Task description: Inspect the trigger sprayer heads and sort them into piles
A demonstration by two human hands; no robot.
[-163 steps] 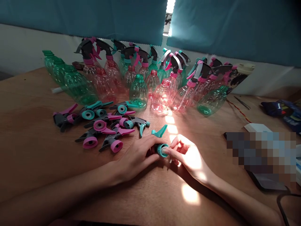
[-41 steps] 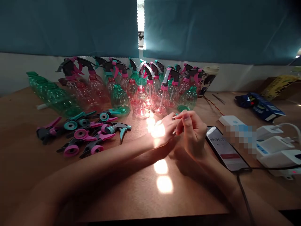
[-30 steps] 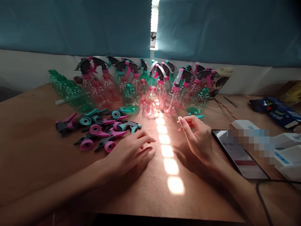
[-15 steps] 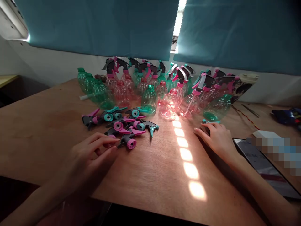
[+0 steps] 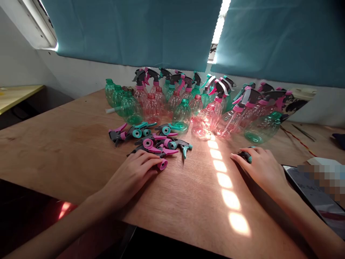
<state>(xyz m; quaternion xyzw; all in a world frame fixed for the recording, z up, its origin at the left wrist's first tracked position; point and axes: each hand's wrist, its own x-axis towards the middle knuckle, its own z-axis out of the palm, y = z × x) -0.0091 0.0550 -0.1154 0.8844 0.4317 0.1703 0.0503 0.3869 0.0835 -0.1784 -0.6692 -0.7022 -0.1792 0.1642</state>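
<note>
My left hand [image 5: 137,167] lies over the near edge of a pile of spray trigger heads [image 5: 148,144]. Its fingers and thumb close around one with a pink collar [image 5: 162,164], whose body is mostly hidden under them. On the right, my right hand [image 5: 262,167] is closed on a dark grey trigger head with a teal part [image 5: 245,157], showing between thumb and fingers. A clear green bottle [image 5: 254,135] without a head leans just behind this hand. Teal and pink heads lie mixed in the pile.
Behind the pile stand several green and pink bottles [image 5: 182,117], some topped with trigger heads. A tablet-like screen [image 5: 304,190] lies beside my right forearm. A patterned cup [image 5: 299,102] tilts at the back right, near tweezers [image 5: 303,132]. Sunlight spots cross the wooden table [image 5: 188,201].
My left hand has moved forward onto the pink-collared head it was beside. The trigger head under my right hand now shows more of its dark body. The view has shifted left.
</note>
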